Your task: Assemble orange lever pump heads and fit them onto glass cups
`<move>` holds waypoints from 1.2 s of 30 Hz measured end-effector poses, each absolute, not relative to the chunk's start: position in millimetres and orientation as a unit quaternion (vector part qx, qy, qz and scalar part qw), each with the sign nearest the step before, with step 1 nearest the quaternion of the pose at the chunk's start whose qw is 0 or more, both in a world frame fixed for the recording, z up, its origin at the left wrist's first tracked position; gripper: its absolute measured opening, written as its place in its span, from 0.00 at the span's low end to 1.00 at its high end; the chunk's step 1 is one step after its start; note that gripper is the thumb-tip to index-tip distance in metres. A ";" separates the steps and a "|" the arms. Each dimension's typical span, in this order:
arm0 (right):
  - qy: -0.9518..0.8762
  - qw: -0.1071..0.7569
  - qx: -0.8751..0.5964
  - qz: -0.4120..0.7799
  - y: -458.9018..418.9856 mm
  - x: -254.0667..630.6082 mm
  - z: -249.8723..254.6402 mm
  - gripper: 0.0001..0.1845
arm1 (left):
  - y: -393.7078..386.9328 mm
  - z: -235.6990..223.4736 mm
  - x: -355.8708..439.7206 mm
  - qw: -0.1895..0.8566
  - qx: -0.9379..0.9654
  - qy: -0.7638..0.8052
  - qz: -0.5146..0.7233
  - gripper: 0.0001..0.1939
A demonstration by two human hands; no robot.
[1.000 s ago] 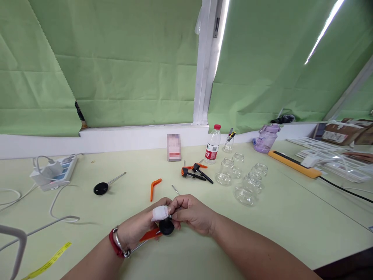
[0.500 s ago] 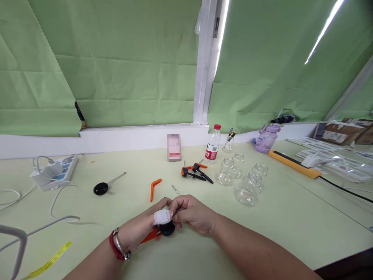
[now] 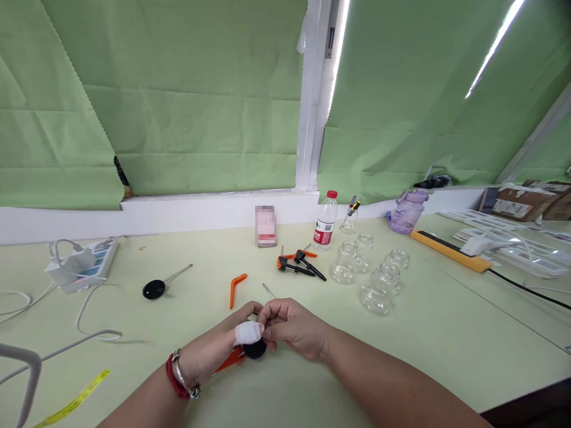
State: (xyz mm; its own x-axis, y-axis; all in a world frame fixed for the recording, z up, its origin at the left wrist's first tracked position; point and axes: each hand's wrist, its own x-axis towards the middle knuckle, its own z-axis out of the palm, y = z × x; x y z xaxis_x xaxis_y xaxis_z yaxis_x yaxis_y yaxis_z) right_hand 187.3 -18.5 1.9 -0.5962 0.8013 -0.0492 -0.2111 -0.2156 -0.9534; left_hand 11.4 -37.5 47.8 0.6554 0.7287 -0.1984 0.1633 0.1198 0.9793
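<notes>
Far left: white power strip with plugs, cables cut off by the frame. Yellow tape below it, also cut off. Black disc with a thin rod lies on the worktop. Left hand, white wrap on the thumb, is closed around the black part. Orange arm sticks out beneath that hand, mostly covered. Loose orange piece lies beyond, bent. Black part is at the near side between both hands: dark, rounded lower face visible, top hidden by thumb and fingers. Can't tell if it touches the worktop. Box is pixelated, unreadable. Metal rod pokes out past the fingers, lower end hidden. Right hand has thumb and forefinger pinched together at the black part; can't tell what's between them. Further right: black-and-orange pieces, crossed; bottle; clear jars, outlines overlapping; purple jug.
</notes>
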 end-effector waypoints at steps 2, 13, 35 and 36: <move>-0.519 0.353 -0.282 0.725 -18.0 187.6 1.1 0.10 | -36.7 50.0 11.4 0.634 0.649 0.364 0.210 0.13; -0.510 0.406 -0.283 0.704 -17.3 189.4 6.2 0.14 | -38.0 42.8 13.2 0.379 0.787 0.422 0.244 0.36; -0.500 0.433 -0.311 0.683 -17.5 186.3 4.9 0.19 | -39.9 27.6 14.1 0.160 0.826 0.455 0.293 0.50; -0.501 0.435 -0.311 0.681 -17.4 186.1 5.0 0.19 | -39.8 27.8 14.4 0.154 0.828 0.453 0.292 0.50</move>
State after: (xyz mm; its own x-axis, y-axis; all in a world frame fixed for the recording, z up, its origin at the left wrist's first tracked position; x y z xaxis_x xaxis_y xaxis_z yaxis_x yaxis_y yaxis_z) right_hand 186.1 -17.4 5.0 -0.4284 0.9035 0.0122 -0.2806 -0.1202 -0.9523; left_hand 14.4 -39.8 27.8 0.4197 0.8399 0.3440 0.6606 -0.5426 0.5187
